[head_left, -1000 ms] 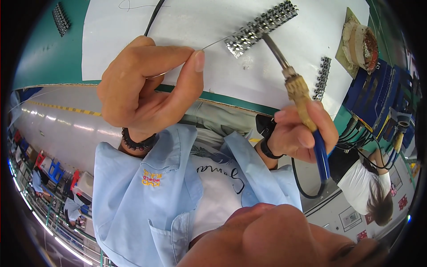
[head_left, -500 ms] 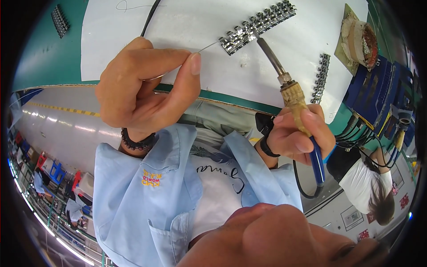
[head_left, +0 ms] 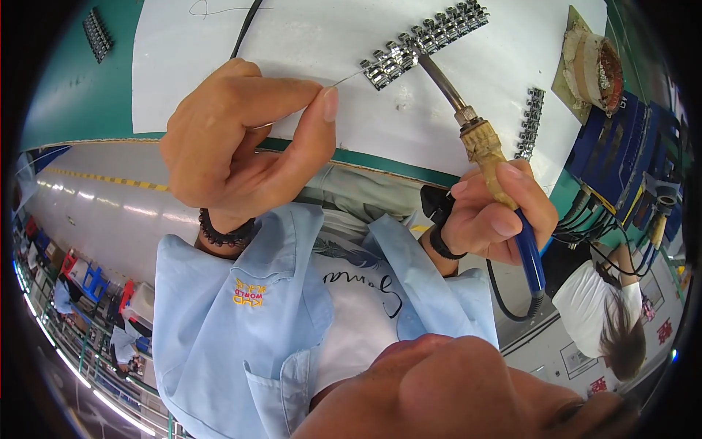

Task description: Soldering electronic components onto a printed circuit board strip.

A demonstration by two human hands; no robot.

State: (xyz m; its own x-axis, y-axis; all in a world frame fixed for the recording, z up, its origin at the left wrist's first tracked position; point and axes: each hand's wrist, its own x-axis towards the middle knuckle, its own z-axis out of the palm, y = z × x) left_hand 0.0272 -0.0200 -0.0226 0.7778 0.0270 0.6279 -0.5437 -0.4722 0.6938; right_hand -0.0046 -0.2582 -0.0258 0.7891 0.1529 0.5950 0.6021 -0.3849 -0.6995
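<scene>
The green table [head_left: 73,102] spans the top of the frame; a white sheet [head_left: 190,51] covers much of it; a blue unit [head_left: 610,157] sits at the right edge; the left hand [head_left: 248,132], left of centre, pinches between thumb and forefinger, the other fingers curled; the right hand [head_left: 504,212], right of centre, is wrapped round a soldering iron [head_left: 482,143], whose shaft slants up and left; the step in hand looks like soldering, with heat coming from one side and wire from the other; the next move seems to call for a steady tip and a light feed of wire, without nudging the work, since no finger pins it down; a crusted round cup [head_left: 596,69] stands at upper right; the main metal row [head_left: 431,40] lies on the sheet at upper centre, rising toward the right, bright silver with dark gaps, many small like pieces side by side with nubs along its upper edge; the tip meets its lower edge, or nearly so; a similar row [head_left: 529,124] lies at right, another strip [head_left: 97,35] at upper left; the thin wire [head_left: 351,75] runs from the pinch to the main row's left end; whether it touches, I cannot tell.
</scene>
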